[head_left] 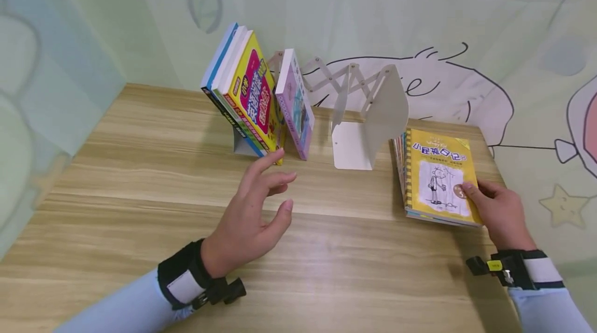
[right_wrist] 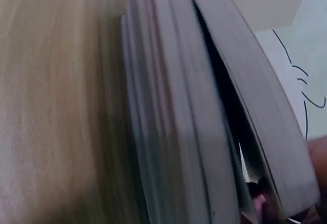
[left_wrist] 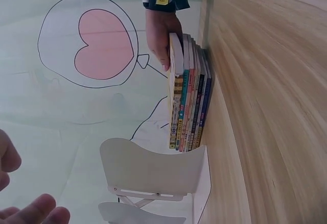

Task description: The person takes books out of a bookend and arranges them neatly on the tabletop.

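Note:
At the right, my right hand (head_left: 506,214) pinches the outer edge of a yellow comic-style book (head_left: 440,177), thumb on the cover. That book tops a stack of several books (left_wrist: 191,101); in the right wrist view a dark wedge-shaped gap parts the top book (right_wrist: 260,96) from the stack (right_wrist: 168,106) below it. My left hand (head_left: 254,208) hovers over the table with fingers loosely spread, holding nothing. Just beyond its fingertips, a yellow book (head_left: 254,95) leans with other books in a metal bookend rack (head_left: 389,110). A thin lilac book (head_left: 296,105) leans separately to their right.
The wooden table (head_left: 326,260) runs back to a wall covering (head_left: 298,6) with cartoon drawings. Between the lilac book and the stack stand the rack's white upright plates, joined by folding crossbars (head_left: 331,76). The stack lies close beside the rack's right plate.

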The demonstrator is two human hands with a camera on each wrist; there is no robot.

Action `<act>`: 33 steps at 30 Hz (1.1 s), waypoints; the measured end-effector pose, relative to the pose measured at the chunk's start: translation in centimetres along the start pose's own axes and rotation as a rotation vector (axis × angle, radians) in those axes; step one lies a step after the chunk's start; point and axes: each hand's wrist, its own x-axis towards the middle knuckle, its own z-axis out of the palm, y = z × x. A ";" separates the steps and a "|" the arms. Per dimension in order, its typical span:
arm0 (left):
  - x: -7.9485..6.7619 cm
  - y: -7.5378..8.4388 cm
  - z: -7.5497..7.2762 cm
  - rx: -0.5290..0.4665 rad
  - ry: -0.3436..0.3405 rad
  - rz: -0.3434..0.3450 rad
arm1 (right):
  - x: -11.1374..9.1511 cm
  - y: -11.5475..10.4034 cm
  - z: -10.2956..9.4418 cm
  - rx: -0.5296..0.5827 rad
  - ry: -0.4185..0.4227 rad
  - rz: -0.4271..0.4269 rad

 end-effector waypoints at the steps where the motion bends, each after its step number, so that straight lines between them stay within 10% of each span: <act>1: 0.0 0.0 0.0 0.001 0.000 0.000 | 0.0 0.0 0.1 -0.015 -0.001 -0.005; 33: -0.2 -0.7 -0.1 0.067 -0.093 0.003 | 0.2 -0.9 0.8 -0.148 0.019 -0.026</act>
